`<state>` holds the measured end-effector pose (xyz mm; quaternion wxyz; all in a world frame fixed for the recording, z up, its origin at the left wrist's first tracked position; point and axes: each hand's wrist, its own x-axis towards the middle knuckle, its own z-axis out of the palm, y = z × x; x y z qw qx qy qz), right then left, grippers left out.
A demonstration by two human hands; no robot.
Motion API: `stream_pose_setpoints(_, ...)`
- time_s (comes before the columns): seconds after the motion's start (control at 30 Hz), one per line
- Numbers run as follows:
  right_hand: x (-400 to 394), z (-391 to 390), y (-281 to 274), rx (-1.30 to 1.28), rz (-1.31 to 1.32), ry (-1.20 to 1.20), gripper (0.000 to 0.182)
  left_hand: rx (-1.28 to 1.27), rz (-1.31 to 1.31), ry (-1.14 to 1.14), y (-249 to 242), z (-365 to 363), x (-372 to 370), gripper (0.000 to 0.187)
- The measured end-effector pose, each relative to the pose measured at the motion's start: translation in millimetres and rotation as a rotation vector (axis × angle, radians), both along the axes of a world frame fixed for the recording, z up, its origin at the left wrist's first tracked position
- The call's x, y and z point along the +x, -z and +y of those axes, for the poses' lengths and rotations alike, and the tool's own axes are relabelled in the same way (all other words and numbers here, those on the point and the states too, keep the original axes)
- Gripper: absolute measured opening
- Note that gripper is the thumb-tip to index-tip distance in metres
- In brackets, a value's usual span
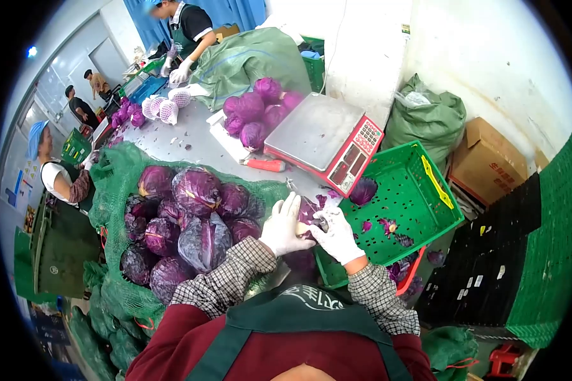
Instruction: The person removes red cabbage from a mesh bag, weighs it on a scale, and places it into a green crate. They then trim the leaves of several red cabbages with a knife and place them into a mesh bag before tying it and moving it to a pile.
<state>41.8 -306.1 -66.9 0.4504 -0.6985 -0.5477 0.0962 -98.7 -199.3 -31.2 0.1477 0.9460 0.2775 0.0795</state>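
Note:
My left hand [286, 227], in a white glove, lies over a purple cabbage at the near edge of the table, its fingers stretched out. Close beside it, my right hand [335, 235], also gloved, is closed on a dark purple piece, apparently a cabbage leaf. Much of the cabbage [307, 209] between the hands is hidden by the gloves. To the left, whole purple cabbages [197, 191] lie piled in an open green net bag [117, 181]. A green crate [405, 197] with loose leaves stands right of my hands.
A red and white scale [324, 136] stands beyond my hands, with trimmed cabbages [254, 109] beside it. A red-handled knife [264, 164] lies near it. Co-workers stand at the far side and left. A cardboard box [489, 162] and stacked black crates [483, 254] are at the right.

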Motion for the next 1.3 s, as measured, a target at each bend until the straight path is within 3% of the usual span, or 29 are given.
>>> stream_pose_setpoints(0.07, 6, 1, 4, -0.014, 0.017, -0.039, 0.028, 0.001, 0.018, 0.008, 1, -1, -3, 0.112)
stream_pose_setpoints(0.1, 6, -1, 2, 0.070, -0.128, 0.031, 0.023, -0.046, 0.023, 0.004, -2, -1, -5, 0.112)
stream_pose_setpoints(0.13, 6, -4, -1, -0.094, -0.129, 0.136, 0.018, -0.079, -0.015, -0.007, -2, 2, -7, 0.112)
stream_pose_setpoints(0.2, 17, -11, 26, -0.139, -0.177, 0.106, 0.017, -0.149, -0.090, -0.025, 4, 11, -17, 0.113)
stream_pose_setpoints(0.27, 25, -18, 46, -0.196, 0.087, 0.166, 0.023, -0.296, -0.176, -0.015, 17, 26, -25, 0.115)
stream_pose_setpoints(0.33, 28, -15, 52, -0.175, 0.254, 0.142, 0.029, -0.267, -0.160, -0.029, 20, 28, -31, 0.115)
stream_pose_setpoints(0.4, 5, -10, 4, -0.091, 0.342, 0.056, 0.036, -0.234, -0.091, -0.051, 5, 17, -25, 0.114)
stream_pose_setpoints(0.43, -9, -6, -9, 0.078, 0.299, 0.087, 0.041, -0.215, -0.059, -0.058, -1, 11, -20, 0.114)
stream_pose_setpoints(0.47, -10, 0, -21, 0.000, 0.084, 0.011, 0.037, -0.165, -0.033, -0.051, -2, 7, -16, 0.114)
stream_pose_setpoints(0.53, -8, 2, -32, -0.210, 0.173, -0.136, 0.030, -0.074, 0.008, 0.003, 5, 7, -15, 0.114)
stream_pose_setpoints(0.6, -3, 3, -10, -0.076, 0.045, -0.063, 0.021, -0.079, -0.014, 0.058, 8, 12, -22, 0.113)
stream_pose_setpoints(0.63, 1, -2, -2, -0.070, 0.105, -0.016, 0.015, -0.119, -0.048, 0.089, 7, 16, -25, 0.116)
stream_pose_setpoints(0.67, 10, -5, 17, 0.006, -0.029, 0.075, 0.013, -0.156, -0.060, 0.072, 8, 17, -28, 0.116)
stream_pose_setpoints(0.7, 20, -13, 32, 0.096, 0.019, 0.142, 0.010, -0.192, -0.072, 0.055, 9, 19, -31, 0.117)
stream_pose_setpoints(0.8, 60, -55, 89, -0.195, 0.123, 0.447, 0.011, -0.277, -0.066, 0.034, 12, 24, -38, 0.117)
stream_pose_setpoints(0.87, 101, -79, 188, -0.352, -0.051, 0.343, 0.019, -0.290, -0.035, 0.045, 7, 25, -38, 0.115)
stream_pose_setpoints(0.93, 72, -61, 143, -0.018, 0.215, 0.267, 0.050, -0.249, -0.006, 0.186, -2, 28, -32, 0.113)
stream_pose_setpoints(0.97, 44, -46, 63, -0.046, 0.573, 0.196, 0.048, -0.203, 0.018, 0.293, -5, 31, -26, 0.112)
stream_pose_setpoints(1.0, 30, -32, 29, -0.042, 0.641, 0.147, 0.048, -0.151, 0.034, 0.402, -8, 34, -18, 0.112)
stream_pose_setpoints(1.03, 22, -21, 27, -0.016, 0.498, 0.104, 0.047, -0.048, 0.053, 0.440, -13, 34, -13, 0.115)
stream_pose_setpoints(1.13, 9, 2, 31, -0.056, 0.103, 0.107, 0.049, -0.214, 0.012, 0.264, -16, 42, -14, 0.118)
stream_pose_setpoints(1.23, 2, 5, 52, -0.170, 0.551, 0.060, 0.044, -0.430, -0.204, 0.029, 23, 39, -14, 0.113)
stream_pose_setpoints(1.3, -7, -2, 32, -0.116, 0.431, 0.091, 0.040, -0.412, -0.419, -0.032, 39, 29, -9, 0.094)
